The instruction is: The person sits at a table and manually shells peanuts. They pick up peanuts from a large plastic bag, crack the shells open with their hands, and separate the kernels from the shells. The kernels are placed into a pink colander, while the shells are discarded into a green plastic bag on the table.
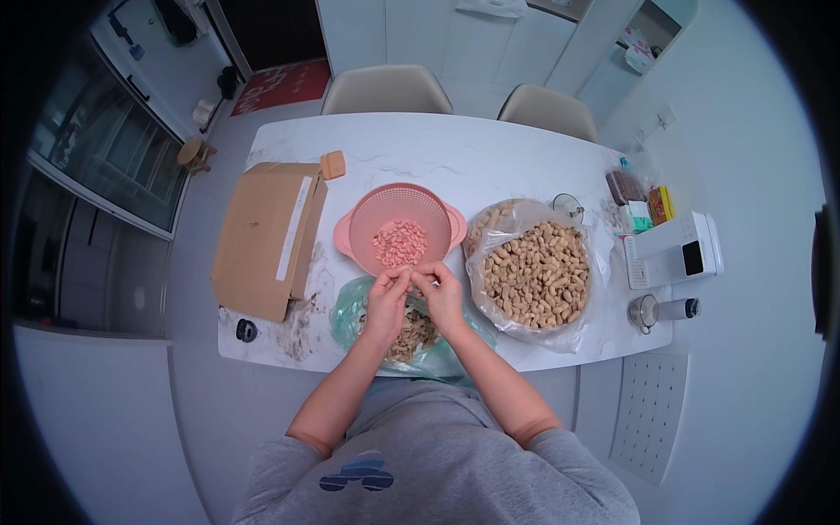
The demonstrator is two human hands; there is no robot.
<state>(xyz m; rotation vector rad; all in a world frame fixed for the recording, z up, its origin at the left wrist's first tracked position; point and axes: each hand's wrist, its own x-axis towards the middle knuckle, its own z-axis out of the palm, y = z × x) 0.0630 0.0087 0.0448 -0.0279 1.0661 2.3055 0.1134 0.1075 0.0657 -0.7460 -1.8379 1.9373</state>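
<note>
My left hand (388, 303) and my right hand (441, 298) meet fingertip to fingertip, pinching a small pale peanut or piece of shell (411, 269) between them. Just beyond them is a pink plastic colander (367, 209) with shelled pink peanuts (401, 244) in its bottom. Beneath my wrists lies a green plastic bag (346, 314) holding broken peanut shells (413, 335). On the right, an open clear plastic bag (484, 314) is full of unshelled peanuts (538, 275).
A cardboard box (256, 243) lies on the marbled table (459, 144) at left, near a small black object (246, 330). Along the right side stand a glass mug (643, 312), a white appliance (669, 252) and several packages. Two chairs (387, 88) stand at the far edge.
</note>
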